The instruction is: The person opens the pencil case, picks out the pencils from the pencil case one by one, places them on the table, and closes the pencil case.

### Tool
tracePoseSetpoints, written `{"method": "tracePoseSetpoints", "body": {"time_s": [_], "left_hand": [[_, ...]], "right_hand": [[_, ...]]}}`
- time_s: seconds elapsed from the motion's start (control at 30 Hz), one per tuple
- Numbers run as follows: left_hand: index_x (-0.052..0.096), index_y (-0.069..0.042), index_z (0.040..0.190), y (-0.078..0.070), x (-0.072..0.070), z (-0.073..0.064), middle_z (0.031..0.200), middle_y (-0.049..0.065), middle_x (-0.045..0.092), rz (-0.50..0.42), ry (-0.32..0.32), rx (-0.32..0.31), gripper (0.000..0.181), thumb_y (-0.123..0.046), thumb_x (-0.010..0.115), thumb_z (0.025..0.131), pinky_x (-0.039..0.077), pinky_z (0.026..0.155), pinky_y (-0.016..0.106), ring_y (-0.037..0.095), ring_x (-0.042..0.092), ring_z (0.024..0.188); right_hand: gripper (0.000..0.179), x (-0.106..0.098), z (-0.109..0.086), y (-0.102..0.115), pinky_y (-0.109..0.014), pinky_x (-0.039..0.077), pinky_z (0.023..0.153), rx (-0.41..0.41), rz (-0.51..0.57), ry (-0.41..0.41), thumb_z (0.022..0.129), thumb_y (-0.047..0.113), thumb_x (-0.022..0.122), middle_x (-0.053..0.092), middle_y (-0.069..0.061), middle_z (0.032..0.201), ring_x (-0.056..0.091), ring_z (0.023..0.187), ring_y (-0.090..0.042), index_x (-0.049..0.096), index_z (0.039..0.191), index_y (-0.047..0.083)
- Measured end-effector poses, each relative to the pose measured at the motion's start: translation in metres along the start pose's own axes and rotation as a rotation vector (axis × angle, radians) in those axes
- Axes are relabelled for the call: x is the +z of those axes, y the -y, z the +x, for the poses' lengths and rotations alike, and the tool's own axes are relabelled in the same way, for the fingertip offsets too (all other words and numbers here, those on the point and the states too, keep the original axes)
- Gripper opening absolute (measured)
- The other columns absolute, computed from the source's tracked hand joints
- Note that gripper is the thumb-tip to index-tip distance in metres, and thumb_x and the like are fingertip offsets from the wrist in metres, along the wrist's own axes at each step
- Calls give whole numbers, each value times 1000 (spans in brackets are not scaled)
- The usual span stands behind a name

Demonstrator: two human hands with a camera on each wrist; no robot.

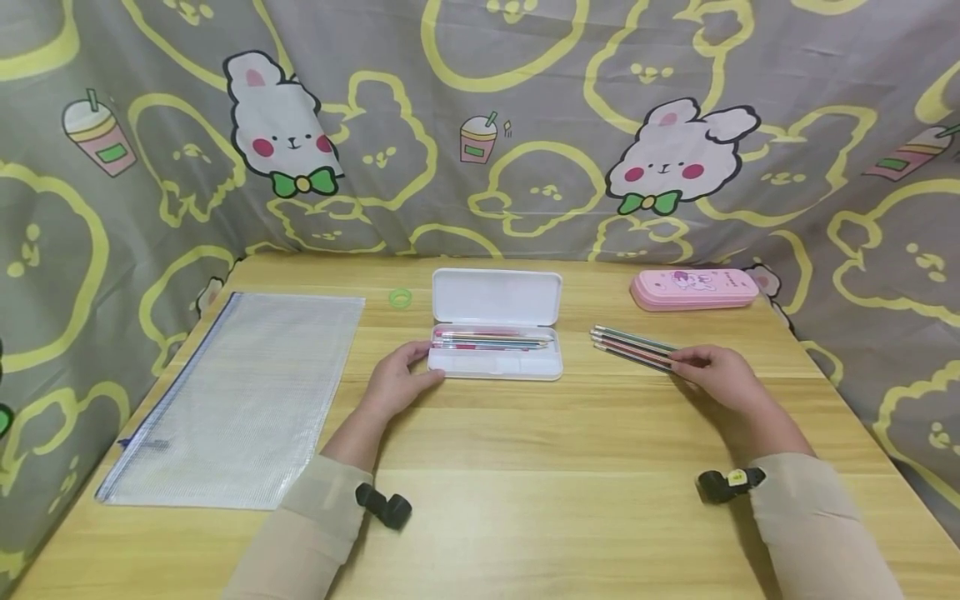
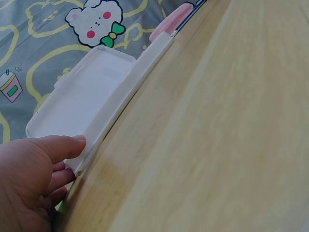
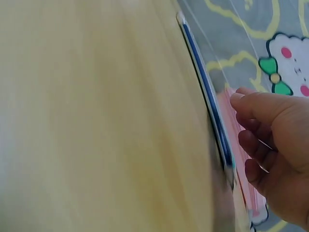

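In the head view my left hand (image 1: 396,379) is at the left end of a white pencil case (image 1: 495,372), whose lid stands open. Its thumb lies over the front corner and its fingers pinch the side, as the left wrist view also shows. Several pencils (image 1: 487,340) lie in the back compartment. To the right, a row of dark striped pencils (image 1: 633,347) lies slanted on the table. My right hand (image 1: 716,373) is at their right ends, fingertips overlapping them. In the right wrist view its fingers (image 3: 256,145) are loosely bent beside the pencils, with none between them.
A pink pencil case (image 1: 697,288), closed, lies at the back right. A translucent mesh zip pouch (image 1: 247,400) lies flat on the left. A small green ring (image 1: 401,297) is near the back edge. Behind the wooden table (image 1: 540,500) hangs a patterned grey curtain (image 1: 555,108).
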State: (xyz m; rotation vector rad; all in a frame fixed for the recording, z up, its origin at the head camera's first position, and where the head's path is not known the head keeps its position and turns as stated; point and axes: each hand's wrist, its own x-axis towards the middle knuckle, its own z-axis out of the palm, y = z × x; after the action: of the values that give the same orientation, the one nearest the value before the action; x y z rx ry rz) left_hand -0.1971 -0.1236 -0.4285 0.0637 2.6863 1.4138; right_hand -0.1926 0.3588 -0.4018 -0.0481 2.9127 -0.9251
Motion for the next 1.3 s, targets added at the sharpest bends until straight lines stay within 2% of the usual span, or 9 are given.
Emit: {"method": "tracePoseSetpoints", "body": {"time_s": [0.13, 0.33, 0.47, 0.63, 0.87, 1.0, 1.1, 1.2, 1.3], "left_hand": [[54, -8, 137, 0, 0, 0, 143, 13, 56, 4, -2, 2, 59, -28, 74, 85, 29, 120, 49, 32, 44, 139], [54, -8, 136, 1, -1, 0, 143, 13, 56, -1, -1, 0, 58, -28, 74, 85, 29, 120, 49, 32, 45, 139], [54, -8, 137, 0, -1, 0, 143, 12, 55, 2, 0, -1, 59, -28, 74, 85, 29, 120, 49, 32, 44, 139], [54, -8, 137, -1, -1, 0, 143, 12, 55, 4, 0, 1, 59, -28, 74, 85, 28, 121, 49, 32, 44, 140], [54, -9, 137, 0, -1, 0, 143, 12, 55, 2, -2, -5, 59, -28, 74, 85, 28, 121, 50, 32, 43, 140], [54, -9, 137, 0, 0, 1, 144, 12, 55, 1, -1, -10, 60, -29, 74, 85, 27, 121, 50, 32, 43, 140], [53, -9, 138, 0, 0, 0, 144, 12, 55, 1, -1, -12, 60, -29, 74, 85, 27, 121, 50, 33, 43, 140], [53, -9, 138, 0, 0, 0, 144, 12, 55, 3, -2, -13, 60, -28, 74, 85, 27, 121, 50, 33, 43, 140], [53, -9, 138, 0, 0, 1, 144, 12, 55, 7, -2, -13, 60, -28, 74, 85, 28, 121, 50, 33, 43, 140]], "right_hand": [[34, 8, 9, 18, -19, 42, 69, -36, 10, -25, 95, 29, 64, 68, -14, 103, 51, 82, -11, 69, 115, 2], [30, 26, 27, 49, -20, 45, 70, -77, 87, -5, 93, 25, 66, 69, -16, 104, 53, 83, -12, 70, 113, 2], [27, 41, 38, 71, -20, 48, 79, -106, 130, 20, 93, 20, 67, 70, -17, 110, 57, 91, -13, 70, 113, 3], [28, 59, 50, 96, -28, 51, 86, -153, 129, 52, 93, 18, 65, 71, -17, 111, 61, 99, -21, 70, 116, 3], [25, 77, 64, 125, -28, 46, 77, -196, 113, 103, 92, 18, 65, 70, -13, 101, 59, 93, -23, 72, 112, 6], [25, 85, 70, 136, -26, 43, 67, -166, 100, 151, 91, 20, 68, 67, -8, 89, 54, 80, -19, 72, 112, 7], [27, 90, 74, 142, -27, 41, 64, -152, 60, 177, 91, 22, 69, 62, -6, 83, 50, 75, -17, 72, 113, 8], [28, 93, 76, 146, -33, 46, 74, -154, 21, 182, 90, 22, 68, 67, -8, 91, 55, 84, -22, 72, 114, 9], [29, 96, 77, 148, -43, 48, 96, -156, -13, 183, 91, 21, 67, 71, -12, 111, 60, 104, -29, 71, 117, 9]]}}
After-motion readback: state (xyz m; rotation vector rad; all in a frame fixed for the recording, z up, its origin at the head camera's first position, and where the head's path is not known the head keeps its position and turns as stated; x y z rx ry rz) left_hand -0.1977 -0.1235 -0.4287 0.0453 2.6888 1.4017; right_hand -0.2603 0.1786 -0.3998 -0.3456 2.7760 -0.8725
